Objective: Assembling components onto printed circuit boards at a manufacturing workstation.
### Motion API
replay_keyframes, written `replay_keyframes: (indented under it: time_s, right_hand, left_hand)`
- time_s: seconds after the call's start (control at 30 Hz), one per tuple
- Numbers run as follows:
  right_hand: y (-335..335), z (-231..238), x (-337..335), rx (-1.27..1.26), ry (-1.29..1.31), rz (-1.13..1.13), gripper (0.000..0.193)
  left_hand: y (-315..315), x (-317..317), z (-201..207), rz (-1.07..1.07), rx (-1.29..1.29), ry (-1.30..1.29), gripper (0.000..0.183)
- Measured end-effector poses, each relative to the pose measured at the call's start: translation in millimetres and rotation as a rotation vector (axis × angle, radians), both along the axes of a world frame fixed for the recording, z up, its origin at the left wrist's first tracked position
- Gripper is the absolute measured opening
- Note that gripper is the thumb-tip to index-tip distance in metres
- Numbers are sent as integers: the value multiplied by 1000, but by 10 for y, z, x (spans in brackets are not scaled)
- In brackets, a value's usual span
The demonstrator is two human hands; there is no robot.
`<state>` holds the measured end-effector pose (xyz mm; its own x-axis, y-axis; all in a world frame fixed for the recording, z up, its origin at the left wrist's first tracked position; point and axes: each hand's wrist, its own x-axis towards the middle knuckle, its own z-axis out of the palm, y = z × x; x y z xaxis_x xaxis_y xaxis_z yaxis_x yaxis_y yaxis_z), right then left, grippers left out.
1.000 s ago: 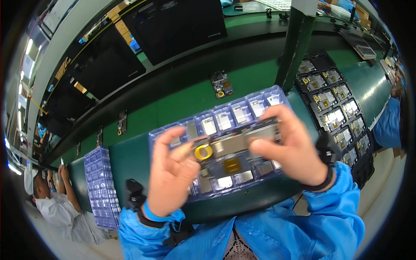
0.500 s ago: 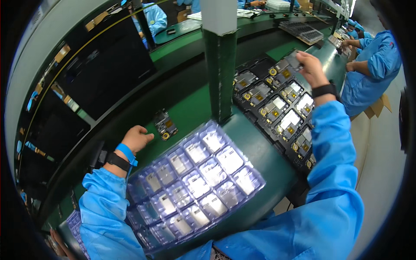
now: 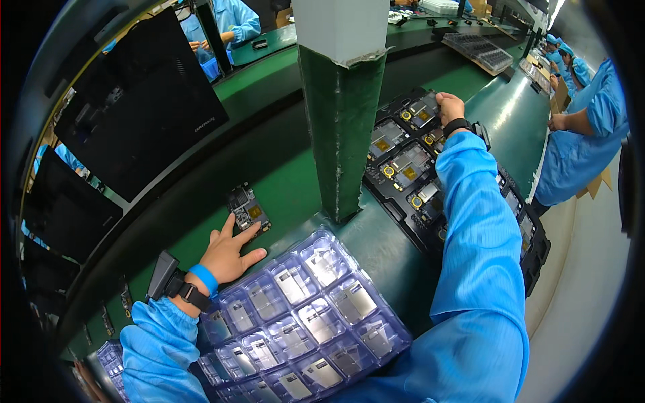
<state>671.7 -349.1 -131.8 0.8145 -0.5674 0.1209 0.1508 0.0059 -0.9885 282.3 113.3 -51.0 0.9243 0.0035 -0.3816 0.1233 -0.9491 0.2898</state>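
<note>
On the green bench mat, a small dark circuit board (image 3: 249, 208) with a gold patch lies at the left of the pillar. My left hand (image 3: 232, 255) is open, fingers spread, its fingertips at the near edge of this board. A clear plastic tray (image 3: 316, 285) with silvery metal pieces in its pockets is right beside that hand. My right hand (image 3: 450, 107) is closed at the far end of a black tray (image 3: 392, 211), next to a circuit board (image 3: 422, 114) in its pocket. Its fingertips are partly hidden. Several circuit boards with yellow rings sit in the black tray, partly behind my right forearm.
A green and white pillar (image 3: 341, 134) rises between the bench mat and the black tray. Dark monitors (image 3: 141, 107) stand along the left. Another tray (image 3: 478, 52) lies farther up the bench. A co-worker in blue (image 3: 581, 127) is at the right, with others beyond.
My left hand has moved to the circuit board, its fingers now spread. My right hand, which held a grey metal piece raised over the black tray, has come down at the tray's far end.
</note>
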Motion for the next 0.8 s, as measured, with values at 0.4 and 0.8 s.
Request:
replay_keyframes:
  time_s: [0.4, 0.8]
  right_hand:
    - [409, 331, -807, -1318, 432, 151, 40]
    - [669, 481, -1139, -1485, 385, 362, 52]
  left_hand:
    - [67, -63, 60, -359, 108, -20, 51]
    - [129, 14, 3, -109, -198, -153, 46]
